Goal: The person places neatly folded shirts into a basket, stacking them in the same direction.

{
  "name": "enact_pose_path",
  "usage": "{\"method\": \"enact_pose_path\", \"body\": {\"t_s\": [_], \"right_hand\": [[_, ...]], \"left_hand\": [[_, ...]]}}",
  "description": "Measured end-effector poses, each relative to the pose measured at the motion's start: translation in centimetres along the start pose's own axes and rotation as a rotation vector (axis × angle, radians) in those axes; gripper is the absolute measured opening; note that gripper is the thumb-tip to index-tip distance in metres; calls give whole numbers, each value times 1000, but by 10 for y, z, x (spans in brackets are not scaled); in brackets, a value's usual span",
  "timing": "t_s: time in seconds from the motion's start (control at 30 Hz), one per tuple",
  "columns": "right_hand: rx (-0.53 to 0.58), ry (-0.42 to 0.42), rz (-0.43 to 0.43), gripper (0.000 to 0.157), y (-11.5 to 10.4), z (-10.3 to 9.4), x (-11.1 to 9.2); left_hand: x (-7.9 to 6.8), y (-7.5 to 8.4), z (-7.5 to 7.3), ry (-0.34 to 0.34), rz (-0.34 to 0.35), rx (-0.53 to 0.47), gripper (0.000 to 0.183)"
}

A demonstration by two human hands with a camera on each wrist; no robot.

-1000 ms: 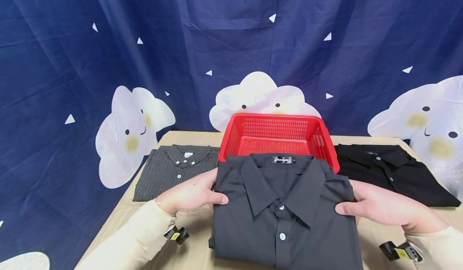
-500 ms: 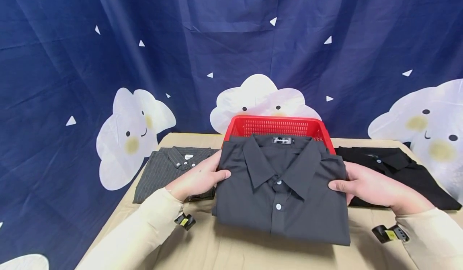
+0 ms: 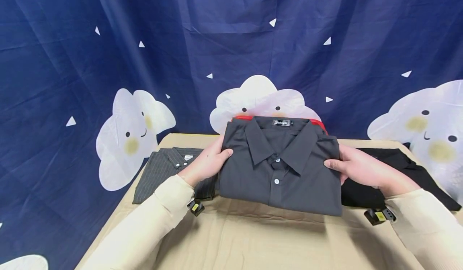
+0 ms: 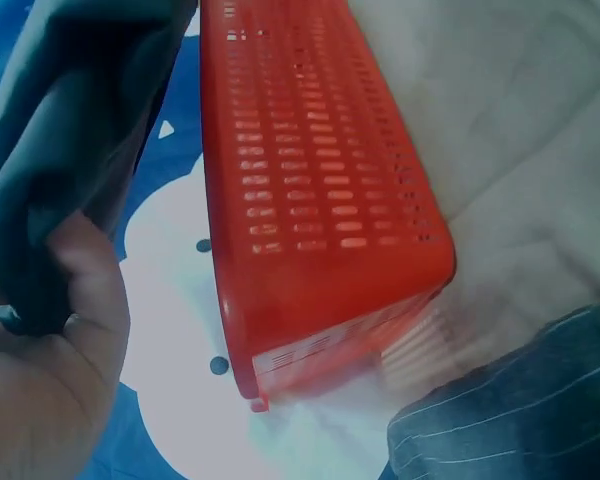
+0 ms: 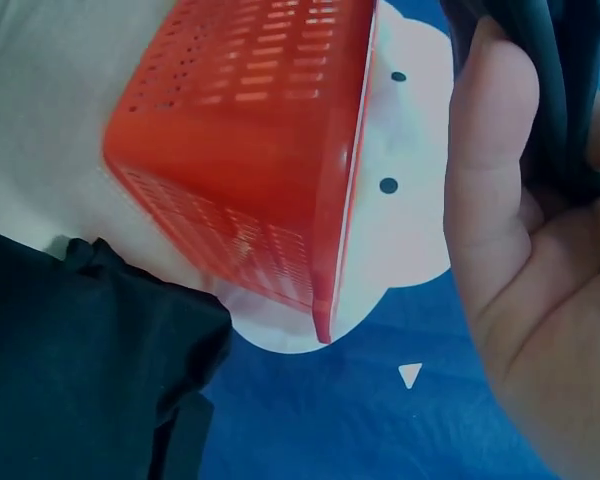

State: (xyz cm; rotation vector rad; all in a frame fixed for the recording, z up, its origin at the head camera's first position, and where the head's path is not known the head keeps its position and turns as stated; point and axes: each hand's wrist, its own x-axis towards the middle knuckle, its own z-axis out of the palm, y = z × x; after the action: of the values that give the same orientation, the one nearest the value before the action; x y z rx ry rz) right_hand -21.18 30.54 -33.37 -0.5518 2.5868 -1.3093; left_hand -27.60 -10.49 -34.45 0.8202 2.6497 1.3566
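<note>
Dark grey shirt (image 3: 296, 181), folded: in your two hands, raised off the table (image 3: 267, 242), collar toward the far edge, front facing you; two white buttons and a collar label (image 3: 281, 122) show.
Left hand (image 3: 207, 162): you grip the shirt's left side, thumb on the front.
Right hand (image 3: 361, 167): you grip its right side, thumb likewise on the front.
Red basket (image 4: 330, 275), slotted walls: near the middle of the table's far edge — mostly hidden behind the shirt in your head view.
Striped shirt (image 3: 159, 177), dark, folded: flat beside the left edge.
Black shirt (image 3: 416, 174), folded: by the right edge — partly covered from view by your right arm.
Navy curtain (image 3: 231, 29), white clouds: beyond the far edge.
</note>
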Motion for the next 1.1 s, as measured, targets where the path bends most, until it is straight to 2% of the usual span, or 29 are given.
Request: {"method": "enact_pose_path", "body": {"t_s": [0.3, 0.4, 0.63, 0.83, 1.1], "right_hand": [[-7, 140, 7, 42, 0, -5, 23], [-38, 192, 13, 42, 2, -6, 31], [-112, 275, 79, 45, 8, -14, 46], [-201, 271, 118, 52, 9, -24, 60], [-317, 286, 96, 46, 18, -25, 82]], "left_hand": [[28, -4, 0, 188, -29, 13, 41], [36, -7, 0, 223, -38, 19, 39], [58, -9, 2, 217, -64, 49, 44], [76, -15, 4, 214, -73, 60, 40], [92, -24, 8, 234, -81, 112, 34]]}}
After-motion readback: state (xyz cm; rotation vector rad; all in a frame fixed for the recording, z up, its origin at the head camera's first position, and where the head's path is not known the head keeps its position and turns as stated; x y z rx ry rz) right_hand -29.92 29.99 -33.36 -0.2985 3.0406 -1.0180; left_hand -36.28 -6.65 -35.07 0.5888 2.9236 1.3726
